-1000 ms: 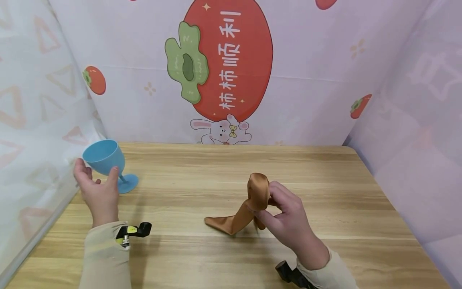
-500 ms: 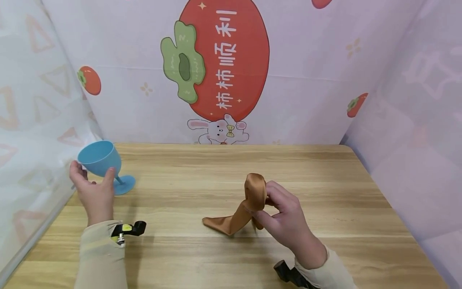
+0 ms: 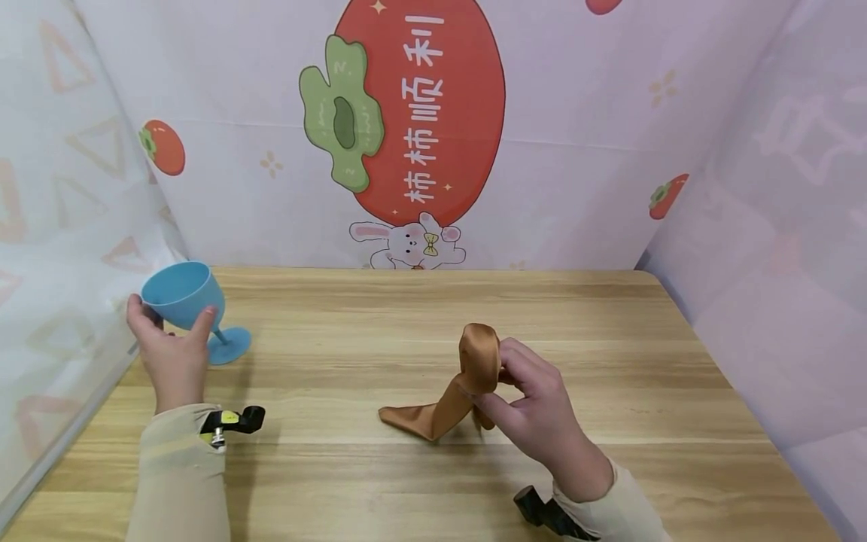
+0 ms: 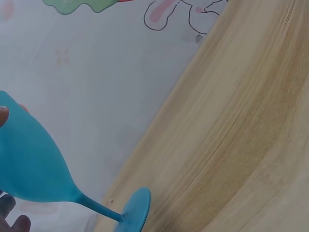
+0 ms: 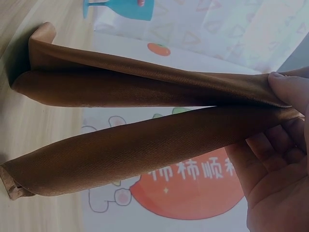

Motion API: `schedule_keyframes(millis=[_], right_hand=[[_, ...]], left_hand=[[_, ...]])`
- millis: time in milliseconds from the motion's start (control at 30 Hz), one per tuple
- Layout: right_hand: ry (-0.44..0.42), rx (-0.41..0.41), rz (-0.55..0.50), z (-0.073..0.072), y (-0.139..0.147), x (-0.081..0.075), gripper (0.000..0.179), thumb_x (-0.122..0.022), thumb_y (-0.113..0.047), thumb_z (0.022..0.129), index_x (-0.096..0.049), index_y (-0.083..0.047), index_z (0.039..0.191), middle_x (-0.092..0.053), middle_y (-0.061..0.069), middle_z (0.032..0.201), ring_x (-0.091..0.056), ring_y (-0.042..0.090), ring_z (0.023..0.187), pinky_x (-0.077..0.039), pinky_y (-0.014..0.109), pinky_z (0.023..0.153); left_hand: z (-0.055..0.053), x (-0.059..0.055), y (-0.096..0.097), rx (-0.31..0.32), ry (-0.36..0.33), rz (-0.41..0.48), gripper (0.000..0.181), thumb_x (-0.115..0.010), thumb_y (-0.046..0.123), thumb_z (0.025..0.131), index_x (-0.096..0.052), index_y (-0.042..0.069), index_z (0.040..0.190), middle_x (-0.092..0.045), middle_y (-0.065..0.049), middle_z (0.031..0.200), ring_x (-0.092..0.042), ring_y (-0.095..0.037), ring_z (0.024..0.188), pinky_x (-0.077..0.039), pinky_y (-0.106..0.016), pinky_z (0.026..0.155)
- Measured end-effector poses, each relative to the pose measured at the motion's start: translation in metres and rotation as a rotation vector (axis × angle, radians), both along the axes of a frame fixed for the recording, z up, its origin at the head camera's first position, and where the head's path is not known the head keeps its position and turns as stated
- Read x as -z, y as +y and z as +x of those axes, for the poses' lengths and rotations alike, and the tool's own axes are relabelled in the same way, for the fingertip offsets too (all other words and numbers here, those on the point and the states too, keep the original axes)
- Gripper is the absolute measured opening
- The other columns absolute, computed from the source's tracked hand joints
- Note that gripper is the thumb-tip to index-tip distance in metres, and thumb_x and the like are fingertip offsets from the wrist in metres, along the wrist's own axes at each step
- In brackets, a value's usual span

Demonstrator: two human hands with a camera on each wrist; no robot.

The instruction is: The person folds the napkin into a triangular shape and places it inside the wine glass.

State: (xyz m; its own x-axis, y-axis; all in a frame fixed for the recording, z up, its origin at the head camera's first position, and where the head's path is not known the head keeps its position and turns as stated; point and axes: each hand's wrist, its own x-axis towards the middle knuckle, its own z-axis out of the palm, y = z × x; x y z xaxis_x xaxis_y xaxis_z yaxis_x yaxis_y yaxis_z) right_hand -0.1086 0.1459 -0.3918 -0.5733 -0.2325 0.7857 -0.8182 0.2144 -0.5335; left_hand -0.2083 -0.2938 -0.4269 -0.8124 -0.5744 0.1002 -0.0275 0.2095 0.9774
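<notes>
The right hand [image 3: 535, 406] pinches a brown satin strip [image 3: 480, 361] between thumb and curled fingers, right of centre. I judge that the grip near its upper part is what keeps the cloth raised: the right wrist view shows me two lengths dropping from that pinch, their lower ends folding at the wooden tabletop [image 3: 352, 489]. One end trails leftward along the wood.

The left hand [image 3: 168, 354] grasps a blue goblet [image 3: 181, 310] at the far left, thumb on the bowl's right side and fingers round its left. The bowl is probably an easier hold than the thin stem. The goblet looks tilted to me, mouth up and leftward, foot to the right; I can't tell whether the foot touches the wood. Cup and cloth are well apart, so each hand has its own room.

Farther out, the cuffs of the beige sleeves [image 3: 179, 482] carry black mounts [image 3: 252, 419], I'd guess for the wrist cameras. Beyond the table's far edge hangs a white backdrop [image 3: 569, 203] printed with a large persimmon [image 3: 467, 120] above a rabbit [image 3: 409, 245].
</notes>
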Motion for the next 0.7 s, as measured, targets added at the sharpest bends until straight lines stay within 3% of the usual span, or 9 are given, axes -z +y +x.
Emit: schedule_keyframes(millis=[300,700], right_hand=[[-0.001,-0.006,-0.010,-0.002,-0.004,0.001,0.020,-0.069,-0.020,0.096,-0.067,-0.001,0.103,-0.064,0.007,0.095,-0.064,0.013,0.089,-0.058,0.026,0.075],[-0.030,0.005,0.010,-0.001,0.002,0.002,0.021,-0.069,-0.024,0.096,-0.067,-0.004,0.102,-0.065,0.004,0.095,-0.064,0.014,0.090,-0.057,0.026,0.077]], left_hand=[[0.000,-0.003,-0.012,-0.026,-0.096,-0.063,0.085,-0.068,0.033,0.096,-0.011,0.034,0.159,-0.019,0.002,0.165,-0.022,-0.020,0.150,-0.016,-0.039,0.121],[0.000,0.001,-0.002,-0.017,-0.063,-0.058,0.082,-0.069,0.036,0.094,-0.018,0.030,0.158,-0.024,0.000,0.163,-0.025,-0.025,0.149,-0.019,-0.045,0.120]])
